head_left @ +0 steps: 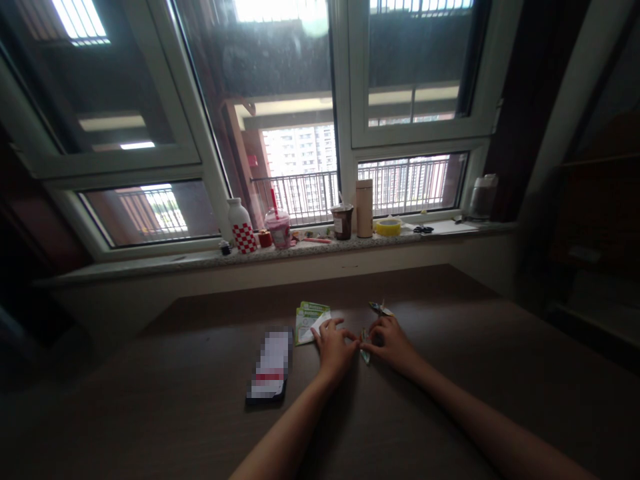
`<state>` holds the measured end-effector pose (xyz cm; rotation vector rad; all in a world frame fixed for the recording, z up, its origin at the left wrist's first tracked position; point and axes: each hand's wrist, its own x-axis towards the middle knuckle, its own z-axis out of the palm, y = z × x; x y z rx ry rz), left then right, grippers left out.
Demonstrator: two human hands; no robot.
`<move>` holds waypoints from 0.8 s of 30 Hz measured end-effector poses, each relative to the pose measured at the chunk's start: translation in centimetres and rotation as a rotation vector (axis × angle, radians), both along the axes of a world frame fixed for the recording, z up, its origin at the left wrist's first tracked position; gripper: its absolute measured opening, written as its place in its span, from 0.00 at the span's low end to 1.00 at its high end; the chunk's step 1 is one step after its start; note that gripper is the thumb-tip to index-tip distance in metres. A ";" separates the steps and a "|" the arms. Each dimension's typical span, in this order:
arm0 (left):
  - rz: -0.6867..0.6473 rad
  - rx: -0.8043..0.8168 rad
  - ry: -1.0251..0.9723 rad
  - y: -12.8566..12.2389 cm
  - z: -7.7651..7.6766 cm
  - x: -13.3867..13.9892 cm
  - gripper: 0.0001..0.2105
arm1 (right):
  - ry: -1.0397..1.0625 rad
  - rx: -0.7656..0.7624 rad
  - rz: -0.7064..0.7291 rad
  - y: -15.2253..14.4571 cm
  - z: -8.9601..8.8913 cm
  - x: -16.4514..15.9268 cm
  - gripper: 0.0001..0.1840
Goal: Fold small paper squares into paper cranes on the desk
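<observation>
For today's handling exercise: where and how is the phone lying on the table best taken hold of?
Grip the phone across its two long edges, near the middle, coming down from above. It lies flat on the table, so only its edges give purchase. Its left side is free; the green paper and the left hand lie to its right.

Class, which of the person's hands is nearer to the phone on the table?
Left. The left hand is just right of the phone, with green cards between and beyond them. The right hand is farther right, past the left one.
</observation>
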<state>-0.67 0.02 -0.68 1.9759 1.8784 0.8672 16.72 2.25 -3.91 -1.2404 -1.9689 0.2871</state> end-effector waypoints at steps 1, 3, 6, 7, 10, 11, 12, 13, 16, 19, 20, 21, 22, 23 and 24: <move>-0.001 0.007 -0.006 0.0 0.0 0.0 0.04 | -0.013 -0.004 -0.012 0.0 0.1 -0.1 0.15; 0.002 0.008 -0.017 0.0 0.1 0.0 0.04 | -0.045 -0.018 -0.035 -0.2 0.4 -0.2 0.15; 0.006 0.003 -0.021 0.0 0.2 0.1 0.04 | -0.084 -0.046 -0.051 -0.3 0.9 -0.3 0.14; 0.007 0.005 -0.020 0.0 0.2 0.1 0.03 | -0.091 -0.054 -0.050 -0.4 1.0 -0.3 0.14; 0.011 0.011 -0.014 0.0 0.2 0.1 0.03 | -0.103 -0.069 -0.029 -0.5 1.5 -0.2 0.15; 0.013 0.010 -0.012 0.0 0.1 0.1 0.03 | -0.106 -0.072 -0.018 -0.5 1.6 -0.1 0.15; 0.014 0.008 -0.008 0.0 0.1 0.1 0.03 | -0.109 -0.074 -0.008 -0.5 1.7 0.0 0.15; 0.016 0.006 -0.005 0.0 0.1 0.1 0.03 | -0.111 -0.075 0.001 -0.6 1.7 0.1 0.15; 0.013 0.009 -0.003 0.0 0.1 0.1 0.04 | -0.111 -0.080 0.025 -0.7 1.8 0.4 0.15; 0.016 0.008 -0.008 -0.1 0.2 0.2 0.04 | -0.111 -0.101 0.049 -0.9 1.8 0.6 0.17; 0.018 0.003 -0.008 -0.1 0.3 0.2 0.04 | -0.111 -0.109 0.055 -1.0 1.8 0.7 0.18; 0.019 -0.002 -0.007 -0.1 0.3 0.2 0.04 | -0.110 -0.116 0.061 -1.0 1.8 0.7 0.18; 0.020 -0.006 -0.005 -0.1 0.3 0.2 0.04 | -0.108 -0.120 0.067 -1.1 1.8 0.8 0.18; 0.021 -0.009 -0.003 -0.1 0.3 0.2 0.04 | -0.105 -0.121 0.072 -1.1 1.8 0.8 0.18; 0.022 -0.010 0.000 -0.1 0.3 0.2 0.04 | -0.102 -0.121 0.078 -1.1 1.8 0.8 0.18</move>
